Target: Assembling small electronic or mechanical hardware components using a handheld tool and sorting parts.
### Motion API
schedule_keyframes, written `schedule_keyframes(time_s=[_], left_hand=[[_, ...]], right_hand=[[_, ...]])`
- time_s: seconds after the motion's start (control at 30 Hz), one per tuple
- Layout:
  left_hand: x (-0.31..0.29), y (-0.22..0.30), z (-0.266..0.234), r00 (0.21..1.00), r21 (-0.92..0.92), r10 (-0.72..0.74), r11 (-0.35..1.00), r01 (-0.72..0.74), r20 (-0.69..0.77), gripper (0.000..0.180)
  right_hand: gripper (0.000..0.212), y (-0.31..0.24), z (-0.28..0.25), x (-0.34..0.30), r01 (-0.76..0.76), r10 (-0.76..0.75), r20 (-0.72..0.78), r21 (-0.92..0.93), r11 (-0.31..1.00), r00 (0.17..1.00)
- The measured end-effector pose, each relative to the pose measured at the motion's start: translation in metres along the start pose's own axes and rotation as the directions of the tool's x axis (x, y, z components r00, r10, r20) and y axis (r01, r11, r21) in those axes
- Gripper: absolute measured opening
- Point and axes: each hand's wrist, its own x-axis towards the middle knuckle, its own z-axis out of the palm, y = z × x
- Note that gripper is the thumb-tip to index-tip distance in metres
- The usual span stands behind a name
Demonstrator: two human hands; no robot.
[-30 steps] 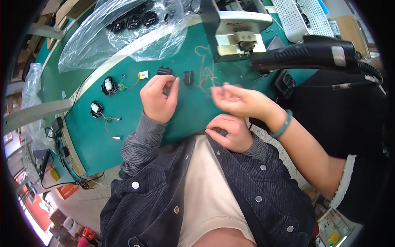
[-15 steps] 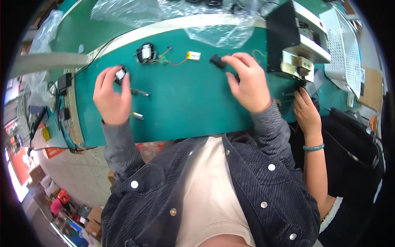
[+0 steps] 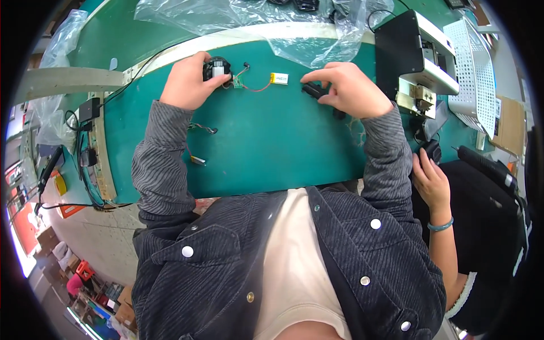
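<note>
Bag [image 3: 309, 48] holds at least two black parts [image 3: 306, 5]; two batteries [image 3: 279, 79] lie on the table [image 3: 266, 147]. Left hand [image 3: 188, 82] grasps one housing [image 3: 217, 68], right hand [image 3: 351, 89] one block [image 3: 314, 90].

Wired round module [image 3: 218, 71] — oblong black piece [image 3: 313, 90]

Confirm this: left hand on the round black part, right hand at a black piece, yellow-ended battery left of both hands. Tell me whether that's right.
Not quite: the head view shows the yellow-ended battery between the left hand, which is on the round black part, and the right hand, which is at a black piece.
</note>
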Motion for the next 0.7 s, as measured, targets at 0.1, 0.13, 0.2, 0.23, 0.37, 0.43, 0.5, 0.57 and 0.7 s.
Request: schedule_keyframes(time_s=[0.1, 0.13, 0.2, 0.23, 0.37, 0.43, 0.5, 0.57, 0.7], left_hand=[[-0.001, -0.005, 0.012, 1.0, -0.104, 0.0, 0.995, 0.0, 0.002, 0.041], [-0.005, -0.003, 0.015, 0.996, -0.187, 0.033, 0.981, -0.047, -0.079, 0.04], [-0.009, 0.003, 0.016, 0.985, -0.364, 0.006, 0.929, -0.07, -0.174, 0.035], [-0.012, 0.01, 0.017, 0.969, -0.534, -0.021, 0.837, -0.117, -0.245, 0.029], [-0.045, 0.077, -0.015, 0.97, -0.904, -0.155, 0.415, -0.107, -0.185, 0.03], [-0.053, 0.1, -0.02, 0.976, -0.931, -0.138, 0.347, -0.114, -0.171, 0.032], [-0.055, 0.116, -0.015, 0.999, -0.944, -0.026, 0.33, -0.012, -0.021, 0.034], [-0.054, 0.134, -0.004, 0.997, -0.961, -0.045, 0.267, 0.076, 0.067, 0.029], [-0.054, 0.142, 0.016, 0.99, -0.969, -0.018, 0.204, 0.138, 0.138, 0.027]], right_hand=[[0.046, 0.002, 0.001, -0.002, 0.047, -0.048, 0.009, 0.04, 0.998, 0.999], [0.047, 0.003, 0.002, -0.005, 0.057, -0.055, -0.023, 0.069, 0.996, 0.998], [0.049, 0.001, 0.006, -0.012, 0.064, -0.058, -0.056, 0.099, 0.993, 0.997], [0.049, -0.003, 0.009, -0.017, 0.131, -0.1, -0.232, 0.119, 0.984, 0.967], [0.049, -0.034, 0.011, -0.045, 0.164, 0.05, -0.463, 0.41, 0.897, 0.885], [0.049, -0.052, 0.004, -0.057, 0.176, 0.069, -0.456, 0.472, 0.864, 0.887], [0.052, -0.065, -0.003, -0.065, 0.29, -0.052, -0.579, 0.327, 0.899, 0.814], [0.055, -0.074, -0.005, -0.069, 0.305, -0.037, -0.606, 0.347, 0.887, 0.795], [0.051, -0.082, -0.01, -0.076, 0.35, -0.09, -0.724, 0.218, 0.911, 0.684]])
